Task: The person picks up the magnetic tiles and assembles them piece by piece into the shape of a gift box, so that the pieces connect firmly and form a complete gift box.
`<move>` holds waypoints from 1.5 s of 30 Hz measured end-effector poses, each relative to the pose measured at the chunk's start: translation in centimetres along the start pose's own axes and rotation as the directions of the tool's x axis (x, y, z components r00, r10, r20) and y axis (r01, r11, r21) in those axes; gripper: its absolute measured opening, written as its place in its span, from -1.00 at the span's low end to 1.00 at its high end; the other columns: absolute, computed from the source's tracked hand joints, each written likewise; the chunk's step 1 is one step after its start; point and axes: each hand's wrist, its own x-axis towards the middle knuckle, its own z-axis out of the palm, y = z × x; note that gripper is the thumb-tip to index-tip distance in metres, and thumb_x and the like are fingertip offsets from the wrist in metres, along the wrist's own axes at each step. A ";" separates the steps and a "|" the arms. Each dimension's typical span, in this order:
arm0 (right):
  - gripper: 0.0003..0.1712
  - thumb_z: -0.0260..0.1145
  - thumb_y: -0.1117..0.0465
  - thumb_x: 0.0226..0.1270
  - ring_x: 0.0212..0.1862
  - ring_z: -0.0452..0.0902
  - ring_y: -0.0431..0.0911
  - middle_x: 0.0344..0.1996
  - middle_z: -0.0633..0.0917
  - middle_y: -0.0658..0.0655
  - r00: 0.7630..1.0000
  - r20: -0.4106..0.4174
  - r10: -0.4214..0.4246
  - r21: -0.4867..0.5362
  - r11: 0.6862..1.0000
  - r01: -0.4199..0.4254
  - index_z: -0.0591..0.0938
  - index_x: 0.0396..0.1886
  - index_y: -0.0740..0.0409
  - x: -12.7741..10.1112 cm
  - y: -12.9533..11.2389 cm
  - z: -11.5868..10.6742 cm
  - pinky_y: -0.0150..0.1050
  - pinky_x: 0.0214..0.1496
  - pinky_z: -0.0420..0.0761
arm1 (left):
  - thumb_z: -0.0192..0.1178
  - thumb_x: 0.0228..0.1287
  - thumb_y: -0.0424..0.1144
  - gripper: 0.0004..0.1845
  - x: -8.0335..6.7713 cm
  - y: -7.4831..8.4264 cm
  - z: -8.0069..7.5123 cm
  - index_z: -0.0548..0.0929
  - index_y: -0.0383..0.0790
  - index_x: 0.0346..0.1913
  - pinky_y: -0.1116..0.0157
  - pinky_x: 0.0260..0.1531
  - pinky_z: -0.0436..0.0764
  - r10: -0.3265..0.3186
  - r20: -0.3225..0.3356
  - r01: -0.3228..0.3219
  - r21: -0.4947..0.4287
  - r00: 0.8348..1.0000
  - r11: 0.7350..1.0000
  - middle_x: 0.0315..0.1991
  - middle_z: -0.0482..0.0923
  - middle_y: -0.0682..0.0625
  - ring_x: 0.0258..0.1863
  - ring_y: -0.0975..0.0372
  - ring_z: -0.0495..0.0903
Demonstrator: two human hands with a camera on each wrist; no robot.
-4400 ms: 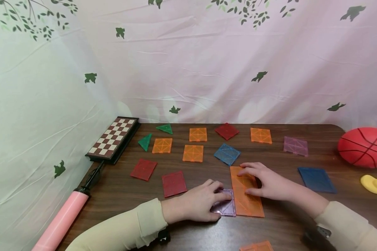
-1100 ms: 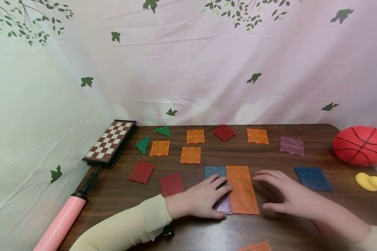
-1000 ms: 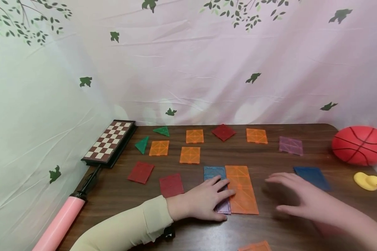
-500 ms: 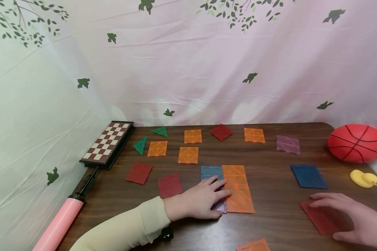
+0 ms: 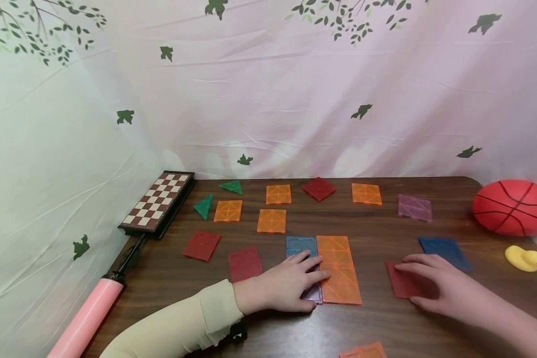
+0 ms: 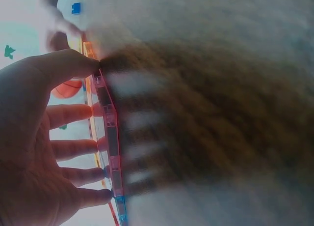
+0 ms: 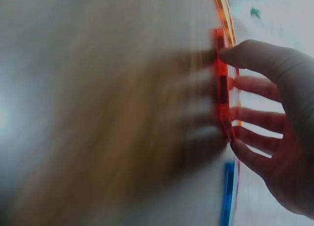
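Note:
My left hand [image 5: 288, 284] rests with spread fingers on a purple magnetic tile [image 5: 314, 294] and the near part of a blue tile [image 5: 301, 243]. Its fingertips reach the edge of the long orange tile [image 5: 338, 268], which lies flush beside both. In the left wrist view the fingers [image 6: 73, 150] lie straight on the tiles, with the thumb at the near end. To the right, my right hand [image 5: 447, 283] touches a square red tile [image 5: 400, 283] lying flat. Its fingertips press on top and the thumb sits at the near edge; the palm side hides part of the tile.
Behind lie orange squares [image 5: 271, 221], green triangles [image 5: 203, 206], red tiles [image 5: 244, 263] and a purple tile [image 5: 414, 207]. A dark blue tile [image 5: 445, 252], rubber duck [image 5: 525, 258] and red ball [image 5: 514, 207] stand right. A chessboard [image 5: 156, 203] and pink pump [image 5: 87, 318] line the left.
The blue tile has joined the purple one beside the orange rectangle. My right hand went right to the red tile and has slid it leftward. My left hand has stayed on the tiles.

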 end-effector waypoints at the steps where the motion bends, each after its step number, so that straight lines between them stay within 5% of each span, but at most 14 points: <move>1: -0.25 0.72 -0.06 -0.13 0.11 0.50 0.06 0.11 0.61 0.03 1.000 -0.011 -0.022 0.006 1.000 0.022 0.69 0.17 -0.16 0.7 -0.4 0.1 -0.02 -0.12 0.67 | 0.22 0.40 0.10 -0.30 0.0 0.0 0.0 0.36 0.05 0.54 0.00 0.39 0.31 0.001 0.000 -0.001 0.001 1.000 1.000 0.56 0.18 -0.08 0.52 -0.11 0.15; 12: -0.32 0.64 0.07 0.06 0.16 0.47 0.20 0.17 0.59 0.26 0.998 0.040 -0.044 0.055 0.998 0.041 0.67 0.23 0.06 7.3 -2.6 0.7 0.17 0.03 0.63 | 0.22 0.40 0.09 -0.31 -0.1 0.0 -0.2 0.37 0.04 0.54 0.00 0.38 0.32 0.005 -0.004 -0.004 0.021 1.000 1.000 0.55 0.19 -0.09 0.52 -0.09 0.14; 25: -0.30 0.62 0.03 0.09 0.20 0.45 0.26 0.22 0.57 0.30 0.995 0.091 -0.027 0.125 0.992 0.015 0.65 0.26 0.03 9.3 -2.6 0.4 0.22 0.05 0.62 | 0.23 0.40 0.09 -0.32 -0.2 0.0 -0.3 0.38 0.04 0.53 0.02 0.38 0.33 0.006 -0.011 -0.006 0.028 1.000 1.000 0.54 0.21 -0.09 0.51 -0.09 0.17; 31: -0.32 0.58 -0.02 0.17 0.25 0.44 0.22 0.22 0.59 0.22 0.999 0.023 -0.043 0.175 0.984 0.038 0.61 0.28 0.05 8.1 -0.1 0.1 0.30 0.14 0.53 | 0.22 0.41 0.10 -0.31 -0.3 -0.1 -0.2 0.36 0.05 0.54 0.01 0.38 0.33 0.000 -0.006 0.000 0.010 1.000 1.000 0.56 0.18 -0.09 0.52 -0.10 0.15; 34: -0.33 0.63 0.04 0.11 0.23 0.44 0.13 0.17 0.62 0.18 0.996 -0.077 -0.049 0.165 0.984 0.061 0.62 0.22 0.03 6.5 2.2 -0.6 -0.18 0.38 0.39 | 0.22 0.41 0.11 -0.30 -0.2 -0.1 -0.1 0.36 0.05 0.54 0.01 0.38 0.33 0.004 -0.007 -0.004 0.010 1.000 1.000 0.56 0.17 -0.09 0.52 -0.10 0.15; 37: -0.30 0.68 0.11 0.00 0.20 0.39 0.06 0.15 0.62 0.16 0.989 -0.145 -0.040 0.136 0.989 0.059 0.63 0.18 0.00 4.3 4.7 -1.0 -0.65 0.26 0.08 | 0.22 0.40 0.12 -0.30 -0.1 0.0 0.0 0.35 0.07 0.54 0.03 0.39 0.31 0.003 0.000 -0.003 0.018 1.000 1.000 0.56 0.17 -0.07 0.52 -0.08 0.15; 41: -0.23 0.73 0.11 -0.14 0.16 0.36 0.12 0.17 0.58 0.22 0.992 -0.126 0.009 0.083 0.997 0.001 0.62 0.15 0.00 1.4 7.5 -1.2 -0.43 0.20 0.26 | 0.23 0.40 0.13 -0.29 0.0 0.0 -0.1 0.35 0.08 0.54 0.03 0.39 0.31 0.000 0.007 0.000 0.022 1.000 1.000 0.56 0.17 -0.06 0.52 -0.07 0.15; 45: -0.17 0.75 0.08 -0.23 0.13 0.38 0.21 0.17 0.57 0.28 0.998 -0.063 0.032 0.036 0.999 -0.030 0.62 0.16 -0.02 -0.5 8.6 -1.1 -0.46 0.07 0.20 | 0.23 0.39 0.14 -0.29 0.0 0.0 -0.1 0.35 0.09 0.54 0.04 0.39 0.31 -0.001 0.004 0.001 0.032 1.000 1.000 0.56 0.18 -0.06 0.52 -0.07 0.16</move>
